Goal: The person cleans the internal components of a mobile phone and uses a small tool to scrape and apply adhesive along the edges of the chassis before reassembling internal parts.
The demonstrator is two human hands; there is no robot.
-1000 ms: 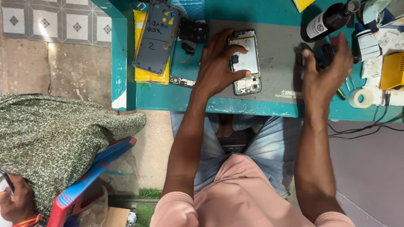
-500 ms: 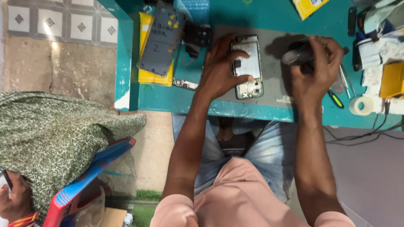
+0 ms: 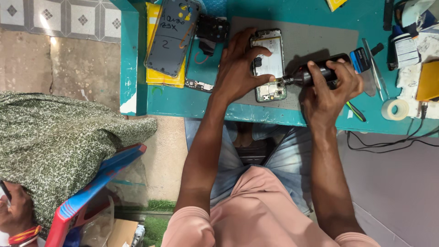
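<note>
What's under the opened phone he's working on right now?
The opened phone lies on a grey mat, which sits on the teal table. The left hand covers the phone's left edge, so the mat there is hidden.

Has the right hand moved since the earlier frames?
Yes. The right hand, holding a black electric screwdriver, has come in from the tools at the mat's right edge toward the opened phone on the grey mat.
</note>
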